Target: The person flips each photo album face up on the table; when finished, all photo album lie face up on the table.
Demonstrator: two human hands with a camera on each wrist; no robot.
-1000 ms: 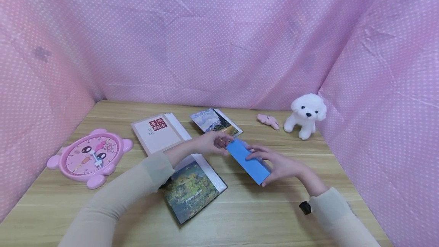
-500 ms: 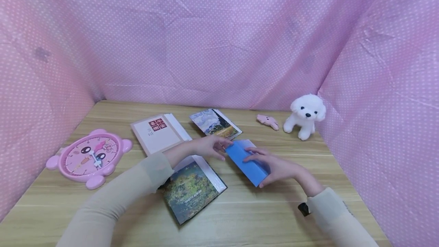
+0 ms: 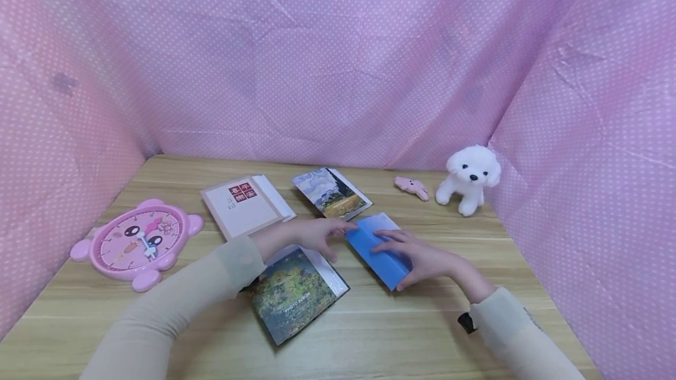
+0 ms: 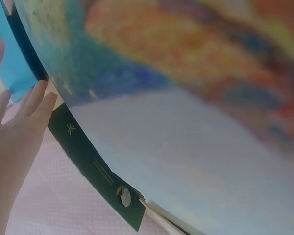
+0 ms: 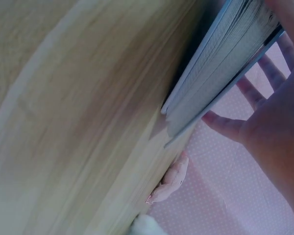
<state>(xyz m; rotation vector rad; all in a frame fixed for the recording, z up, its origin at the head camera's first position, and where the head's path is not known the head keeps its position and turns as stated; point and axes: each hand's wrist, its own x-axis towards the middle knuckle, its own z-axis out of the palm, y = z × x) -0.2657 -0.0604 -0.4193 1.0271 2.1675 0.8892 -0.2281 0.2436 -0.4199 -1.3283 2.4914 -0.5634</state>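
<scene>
A blue photo album (image 3: 369,251) stands on edge at a tilt right of centre on the table. My right hand (image 3: 430,260) holds it, fingers over its top side and thumb at the near corner. In the right wrist view, the right hand (image 5: 274,117) spans the album, whose stacked pages (image 5: 220,63) show edge-on. My left hand (image 3: 317,236) reaches to the album's far left corner with loosely extended fingers. In the left wrist view, the left hand (image 4: 19,127) has straight fingers near the blue cover (image 4: 14,54). Whether its fingertips press the album cannot be told.
A photo album with a green garden cover (image 3: 296,298) lies under the left forearm. Behind are a beige album (image 3: 243,207) and a landscape album (image 3: 333,192). A pink clock (image 3: 139,239) lies left; a small pink toy (image 3: 412,187) and white plush dog (image 3: 471,177) sit back right.
The blue album has shifted slightly left and toward me, tipping so more of its side shows. The right hand moved with it. The left hand has drawn slightly back, its fingers spreading.
</scene>
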